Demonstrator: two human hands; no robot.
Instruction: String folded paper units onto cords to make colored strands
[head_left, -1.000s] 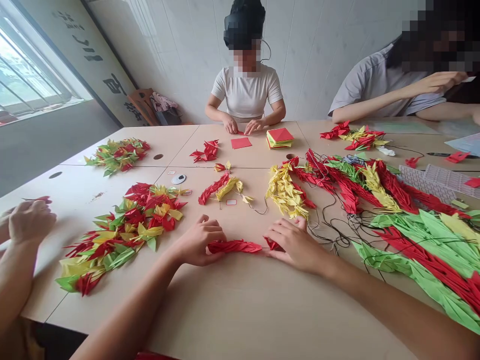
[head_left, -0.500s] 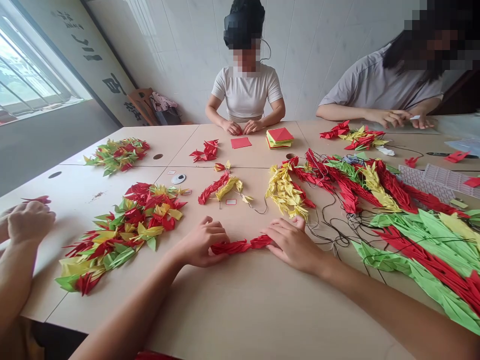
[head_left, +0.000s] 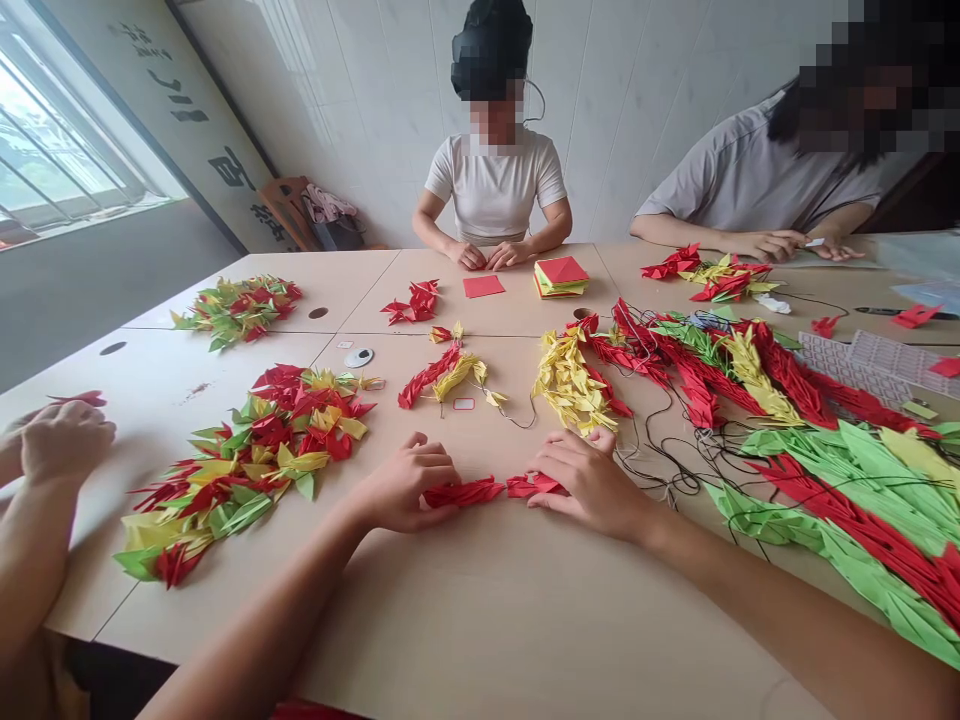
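My left hand (head_left: 416,482) is closed around one end of a stack of folded red paper cranes (head_left: 476,492), which lies just above the table in front of me. In my right hand (head_left: 581,478) there is a smaller bunch of folded red paper cranes (head_left: 529,485), pinched between thumb and fingers. A narrow gap separates the two red pieces. Any thread joining them is too fine to make out. Beyond my hands lie a short red crane string (head_left: 427,378), a yellow crane string (head_left: 454,376) and a cluster of yellow cranes (head_left: 574,385).
Loose mixed cranes (head_left: 247,460) are heaped on the left. Long green and red crane strings (head_left: 855,490) with tangled black cords (head_left: 667,455) cover the right. A stack of square paper (head_left: 561,278) stands near a co-worker (head_left: 495,190) opposite. Another person's hand (head_left: 66,440) rests at left.
The red cranes in my right hand have moved slightly right, opening a gap from those in my left hand. My left hand has stayed nearly still.
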